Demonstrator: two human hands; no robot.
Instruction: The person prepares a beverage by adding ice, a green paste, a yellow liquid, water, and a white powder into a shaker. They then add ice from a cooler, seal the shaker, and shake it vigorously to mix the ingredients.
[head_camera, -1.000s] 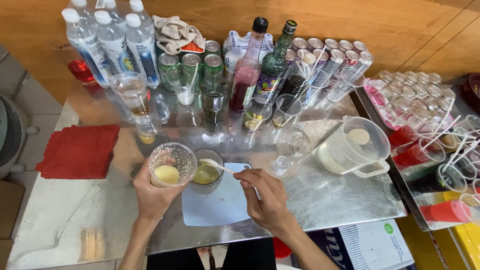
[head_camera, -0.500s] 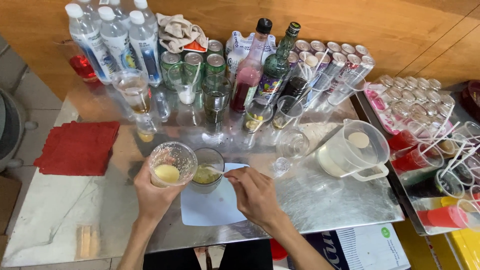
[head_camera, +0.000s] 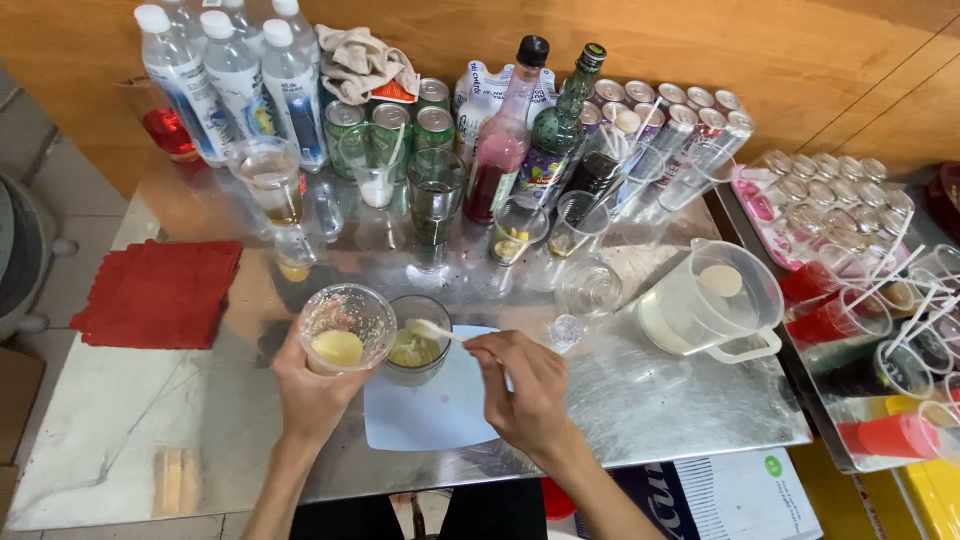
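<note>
Gripping a clear plastic cup (head_camera: 346, 327) of yellow pulp, the left hand (head_camera: 312, 390) is wrapped round its lower wall, the cup tilted towards a small glass (head_camera: 417, 340) of greenish mix just to its right. A white spoon (head_camera: 433, 329) is pinched in the right hand's (head_camera: 525, 385) fingers, its bowl over the glass. Pulp could be spilled onto the white board (head_camera: 425, 415) beneath if the cup is tipped too steeply, or the glass could be knocked by the spoon.
</note>
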